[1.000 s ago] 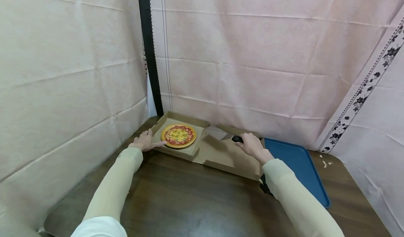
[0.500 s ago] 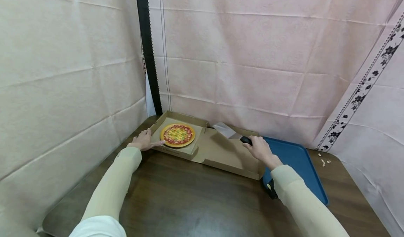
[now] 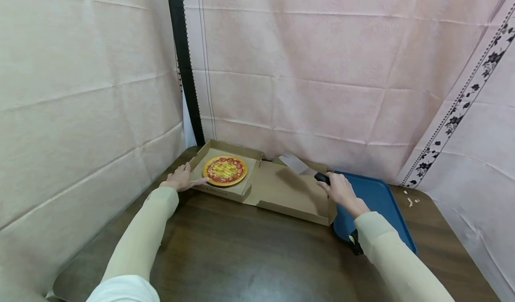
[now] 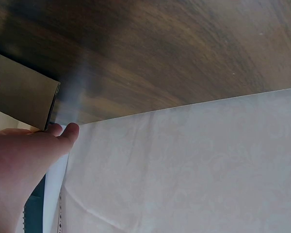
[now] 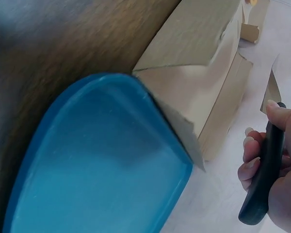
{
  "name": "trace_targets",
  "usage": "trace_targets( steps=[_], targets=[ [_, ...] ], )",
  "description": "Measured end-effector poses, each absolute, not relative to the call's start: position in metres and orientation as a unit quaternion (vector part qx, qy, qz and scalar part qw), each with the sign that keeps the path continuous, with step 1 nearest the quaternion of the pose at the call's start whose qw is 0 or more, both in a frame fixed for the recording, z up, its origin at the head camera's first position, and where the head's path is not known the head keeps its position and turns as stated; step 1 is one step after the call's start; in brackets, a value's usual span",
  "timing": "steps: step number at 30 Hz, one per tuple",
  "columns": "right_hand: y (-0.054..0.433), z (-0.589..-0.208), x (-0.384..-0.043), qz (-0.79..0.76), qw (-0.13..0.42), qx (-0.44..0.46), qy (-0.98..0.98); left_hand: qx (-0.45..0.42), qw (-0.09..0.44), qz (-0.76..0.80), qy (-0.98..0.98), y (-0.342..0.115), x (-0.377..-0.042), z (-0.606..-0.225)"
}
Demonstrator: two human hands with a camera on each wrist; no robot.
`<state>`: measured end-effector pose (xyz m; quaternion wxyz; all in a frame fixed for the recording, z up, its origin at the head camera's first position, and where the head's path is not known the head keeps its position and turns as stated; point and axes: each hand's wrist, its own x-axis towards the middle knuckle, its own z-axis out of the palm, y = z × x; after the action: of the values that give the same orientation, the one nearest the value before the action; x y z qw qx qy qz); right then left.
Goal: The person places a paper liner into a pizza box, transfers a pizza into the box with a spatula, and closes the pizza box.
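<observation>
A small round pizza (image 3: 224, 171) lies in the left half of an opened cardboard pizza box (image 3: 219, 192); it looks whole. My left hand (image 3: 179, 178) rests at the box's front left corner, fingers spread along the left wall and thumb stretched along the front towards the pizza. In the left wrist view the fingertips (image 4: 70, 132) show just past the box corner. My right hand (image 3: 341, 190) grips the black handle of a spatula (image 5: 264, 179). Its broad metal blade is raised over the box's flat lid (image 3: 277, 185), pointing left and away from me.
A blue tray (image 3: 372, 186) lies right of the lid, partly under my right forearm. Small pale scraps (image 3: 409, 201) lie right of it. Cloth walls (image 3: 330, 91) stand close behind and at both sides of the brown table (image 3: 249, 244).
The right hand has moved right with the spatula, from above the lid to its right edge; the blade has come away from beside the pizza. The left hand stays at the box corner.
</observation>
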<state>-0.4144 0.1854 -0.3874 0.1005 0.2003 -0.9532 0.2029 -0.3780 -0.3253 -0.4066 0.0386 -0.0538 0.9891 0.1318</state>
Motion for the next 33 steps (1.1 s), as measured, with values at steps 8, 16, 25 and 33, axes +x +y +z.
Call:
trace_targets(
  steps=[8,16,25,33],
  targets=[
    [0.206,-0.394,-0.411,0.196,0.113,0.199,-0.953,-0.055,0.041,0.134,0.989,-0.329,-0.381,-0.41],
    [0.23,-0.394,-0.412,0.193,0.107,0.176,-0.959,-0.05,0.039,0.131,0.989,-0.332,-0.388,-0.417],
    [0.252,-0.394,-0.406,0.19,0.111,0.167,-0.961,-0.047,0.036,0.131,0.99,-0.329,-0.385,-0.415],
    [0.269,-0.392,-0.402,0.184,0.124,0.157,-0.962,-0.05,0.033,0.131,0.99,-0.328,-0.382,-0.413]
  ],
)
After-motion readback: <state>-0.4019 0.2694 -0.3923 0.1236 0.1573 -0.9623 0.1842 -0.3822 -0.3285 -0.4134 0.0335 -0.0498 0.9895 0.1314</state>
